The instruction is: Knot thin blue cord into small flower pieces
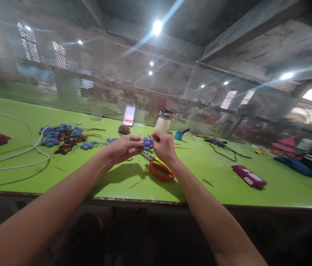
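Note:
Above the table, a blue-purple crocheted yarn flower (147, 143) is between my two hands. My left hand (126, 147) holds its left side between thumb and fingers. At its upper right edge, my right hand (163, 146) is closed in a pinch; whether a thin tool or strand is also in those fingers is hidden. Just below lie scissors with red and yellow handles (161, 173), their blades partly covered by the hands and flower. To the left is a pile of similar blue flowers (52, 133), with black-and-orange yarn pieces (71, 142) among them.
Behind my hands stand a ball of multicoloured yarn (124, 129), a phone (129, 115), a lidded bottle (163, 121) and a blue pot (178, 135). A white cable (38, 147) crosses the green table's left. On the right are a maroon box (249, 177) and dark cords (225, 149).

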Demonstrator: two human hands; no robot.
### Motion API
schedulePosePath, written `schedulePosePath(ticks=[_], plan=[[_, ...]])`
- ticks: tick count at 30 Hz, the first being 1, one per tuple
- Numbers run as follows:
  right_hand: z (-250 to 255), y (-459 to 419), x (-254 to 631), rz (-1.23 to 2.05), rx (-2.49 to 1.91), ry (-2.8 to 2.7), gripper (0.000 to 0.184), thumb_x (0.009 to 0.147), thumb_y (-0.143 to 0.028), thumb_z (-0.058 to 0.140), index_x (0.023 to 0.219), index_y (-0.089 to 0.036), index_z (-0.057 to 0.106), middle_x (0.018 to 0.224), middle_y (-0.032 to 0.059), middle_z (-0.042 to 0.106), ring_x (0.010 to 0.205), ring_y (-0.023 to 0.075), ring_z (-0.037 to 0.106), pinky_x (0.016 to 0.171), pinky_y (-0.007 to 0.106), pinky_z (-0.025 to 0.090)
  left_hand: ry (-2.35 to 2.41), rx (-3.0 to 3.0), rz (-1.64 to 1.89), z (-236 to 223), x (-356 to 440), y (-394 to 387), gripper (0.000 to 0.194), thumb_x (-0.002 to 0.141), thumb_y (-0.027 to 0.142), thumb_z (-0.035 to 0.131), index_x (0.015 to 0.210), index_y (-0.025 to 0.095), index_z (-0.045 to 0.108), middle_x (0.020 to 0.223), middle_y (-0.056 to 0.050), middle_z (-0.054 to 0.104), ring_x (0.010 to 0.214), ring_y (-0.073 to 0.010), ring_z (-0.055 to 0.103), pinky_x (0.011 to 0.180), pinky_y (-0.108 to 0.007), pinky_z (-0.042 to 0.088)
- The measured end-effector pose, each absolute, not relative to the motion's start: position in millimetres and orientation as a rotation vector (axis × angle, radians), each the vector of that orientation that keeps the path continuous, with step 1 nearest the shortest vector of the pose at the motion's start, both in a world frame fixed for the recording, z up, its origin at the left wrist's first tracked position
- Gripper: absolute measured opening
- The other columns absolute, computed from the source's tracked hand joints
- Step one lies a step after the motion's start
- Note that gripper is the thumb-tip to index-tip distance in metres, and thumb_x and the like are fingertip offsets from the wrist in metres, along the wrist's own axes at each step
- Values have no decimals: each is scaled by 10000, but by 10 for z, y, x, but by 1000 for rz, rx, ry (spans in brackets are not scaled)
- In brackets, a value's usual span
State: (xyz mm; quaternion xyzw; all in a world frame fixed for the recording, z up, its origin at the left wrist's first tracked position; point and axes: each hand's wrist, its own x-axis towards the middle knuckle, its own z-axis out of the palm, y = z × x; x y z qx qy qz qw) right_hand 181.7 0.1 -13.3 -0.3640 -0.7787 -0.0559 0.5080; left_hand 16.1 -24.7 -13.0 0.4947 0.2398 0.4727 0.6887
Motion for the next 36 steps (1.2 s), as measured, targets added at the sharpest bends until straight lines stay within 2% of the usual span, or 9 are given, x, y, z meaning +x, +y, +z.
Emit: schedulePosePath(ticks=[7, 12, 18, 26, 30, 36], plan=[[-146, 17, 1831, -244, -884, -1923, 192, 806, -183, 474, 617, -161, 499, 542, -21, 463, 509, 94, 375, 524, 220, 273, 594, 1099, 1051, -130, 166, -239, 89, 683, 56, 663, 763, 86, 685, 783, -53, 642, 717, -81, 548, 701, -200, 424], [-131, -5, 1820, -280, -879, -1962, 183, 780, -152, 486, 599, -166, 464, 537, -24, 448, 514, 97, 379, 526, 224, 268, 600, 1117, 1031, -157, 158, -220, 90, 681, 56, 662, 765, 83, 680, 806, -68, 647, 735, -92, 558, 729, -223, 427], [-137, 3, 1814, -192, -859, -1914, 204, 800, -193, 491, 598, -164, 479, 526, -37, 414, 499, 88, 360, 514, 218, 272, 565, 1167, 1001, -156, 133, -216, 101, 700, 83, 645, 796, 79, 677, 801, -73, 640, 719, -103, 561, 684, -231, 420], [-157, 33, 1779, 97, -844, -1826, 183, 787, -247, 536, 635, -149, 562, 552, -19, 506, 520, 93, 429, 515, 209, 327, 608, 1199, 1064, -166, 139, -205, 72, 664, 95, 677, 732, 104, 655, 750, -43, 633, 705, -100, 560, 671, -233, 429], [-173, 42, 1776, 75, -861, -1837, 189, 786, -252, 533, 629, -151, 565, 546, -20, 496, 521, 94, 420, 509, 210, 318, 649, 1231, 1084, -152, 164, -218, 114, 665, 92, 654, 778, 102, 670, 815, -60, 647, 721, -102, 560, 669, -225, 436], [-186, 50, 1791, 39, -863, -1884, 182, 786, -230, 523, 622, -155, 544, 541, -25, 476, 515, 91, 403, 513, 210, 303, 647, 1172, 1089, -146, 181, -242, 80, 690, 108, 629, 757, 100, 672, 790, -62, 638, 695, -99, 547, 644, -221, 443]])
